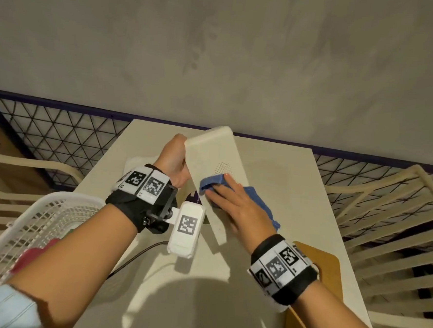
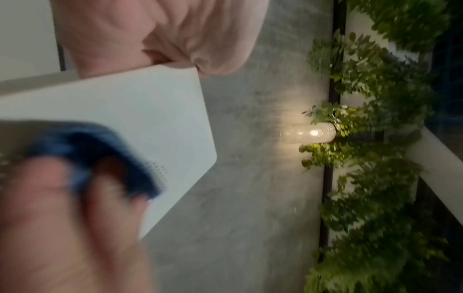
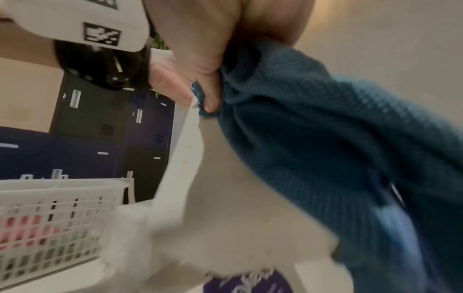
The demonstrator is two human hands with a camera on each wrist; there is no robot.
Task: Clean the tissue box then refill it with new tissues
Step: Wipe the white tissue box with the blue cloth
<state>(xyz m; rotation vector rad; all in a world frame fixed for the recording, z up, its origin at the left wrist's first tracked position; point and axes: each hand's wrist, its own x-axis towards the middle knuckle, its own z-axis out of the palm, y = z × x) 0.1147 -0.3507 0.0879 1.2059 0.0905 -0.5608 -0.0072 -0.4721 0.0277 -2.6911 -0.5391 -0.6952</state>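
My left hand [image 1: 174, 158] grips the left edge of the white tissue box [image 1: 211, 153] and holds it tilted above the table. My right hand [image 1: 233, 203] lies on the box's broad face with fingers spread, pressing a blue cloth [image 1: 214, 182] against it below a patch of small holes. The right wrist view shows the thumb tucked into the bunched blue cloth [image 3: 325, 138] against the box [image 3: 225, 198]. Seen from the left wrist, the box [image 2: 125, 103] fills the left side, with the blurred right hand [image 2: 62, 218] and cloth [image 2: 100, 142] on it.
A purple-printed pack [image 1: 194, 196] lies on the white table [image 1: 286, 168] under the box. A wooden lid [image 1: 314, 284] rests near my right wrist. A white mesh basket [image 1: 42, 219] with red items stands at the left. Slatted chairs flank the table, with a railing behind.
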